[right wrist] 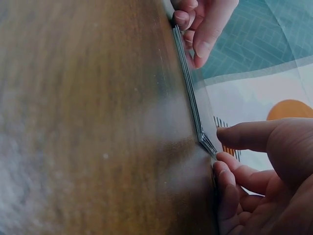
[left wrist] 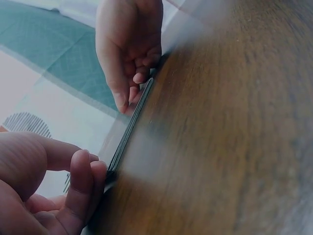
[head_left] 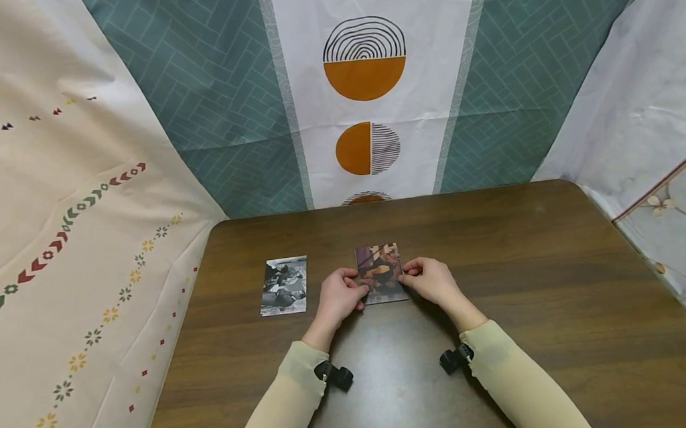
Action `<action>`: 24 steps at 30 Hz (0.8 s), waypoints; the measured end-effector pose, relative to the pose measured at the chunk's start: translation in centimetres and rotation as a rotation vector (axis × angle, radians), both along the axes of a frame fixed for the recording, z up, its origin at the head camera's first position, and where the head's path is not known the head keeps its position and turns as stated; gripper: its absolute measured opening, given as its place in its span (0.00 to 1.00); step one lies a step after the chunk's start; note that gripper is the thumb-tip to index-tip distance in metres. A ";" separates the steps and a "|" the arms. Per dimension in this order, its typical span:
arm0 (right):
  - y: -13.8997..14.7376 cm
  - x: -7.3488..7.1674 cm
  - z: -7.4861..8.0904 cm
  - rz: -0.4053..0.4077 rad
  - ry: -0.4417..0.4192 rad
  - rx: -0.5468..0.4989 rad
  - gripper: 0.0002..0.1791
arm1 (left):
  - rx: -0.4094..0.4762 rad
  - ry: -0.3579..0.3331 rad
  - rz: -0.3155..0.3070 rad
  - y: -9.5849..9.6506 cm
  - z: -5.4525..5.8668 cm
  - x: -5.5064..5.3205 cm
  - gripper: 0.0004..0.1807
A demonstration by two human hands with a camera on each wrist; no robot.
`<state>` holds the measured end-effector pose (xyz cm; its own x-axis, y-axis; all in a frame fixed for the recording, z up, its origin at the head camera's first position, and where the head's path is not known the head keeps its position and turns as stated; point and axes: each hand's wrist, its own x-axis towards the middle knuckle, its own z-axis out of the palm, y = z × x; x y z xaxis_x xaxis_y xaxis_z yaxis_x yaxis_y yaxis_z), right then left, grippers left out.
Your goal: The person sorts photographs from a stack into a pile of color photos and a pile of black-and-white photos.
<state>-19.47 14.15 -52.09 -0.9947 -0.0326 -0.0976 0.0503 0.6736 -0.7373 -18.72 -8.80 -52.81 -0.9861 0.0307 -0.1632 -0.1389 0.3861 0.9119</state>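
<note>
Well, loose print (head_left: 284, 287): toward the table's (head_left: 501, 228) far-left corner.
Left hand (head_left: 339, 296): fingers pinch the print stack (head_left: 382, 271), left side.
Print stack: toward mid far edge — probably light, slick, bendable; hold by sides.
Right hand (head_left: 435, 279): fingers pinch its right side.

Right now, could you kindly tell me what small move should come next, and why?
I would probably press the picture stack gently inward from both sides to square it: the left hand and the right hand are at its opposite sides, and both wrist views show several layered edges that might shift.
</note>
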 end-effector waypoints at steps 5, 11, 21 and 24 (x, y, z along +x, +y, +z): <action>-0.1 0.0 0.0 0.001 -0.006 -0.009 0.16 | 0.010 0.008 -0.006 -0.1 0.0 0.1 0.23; 0.2 -0.1 -0.4 -0.007 0.014 -0.063 0.15 | 0.032 0.013 -0.002 -0.2 -0.3 0.0 0.24; 0.0 0.0 -0.1 0.003 -0.027 -0.147 0.15 | 0.099 0.033 0.010 -0.4 -0.6 0.1 0.25; -0.1 0.0 -0.1 -0.009 -0.036 -0.120 0.15 | 0.091 0.019 0.014 -0.4 -0.4 0.2 0.27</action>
<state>-19.47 14.04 -52.19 -0.9910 -0.0368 -0.1288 0.0838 0.5797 -0.8105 -18.55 -9.18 -53.20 -0.9894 0.0305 -0.1420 -0.1265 0.2997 0.9456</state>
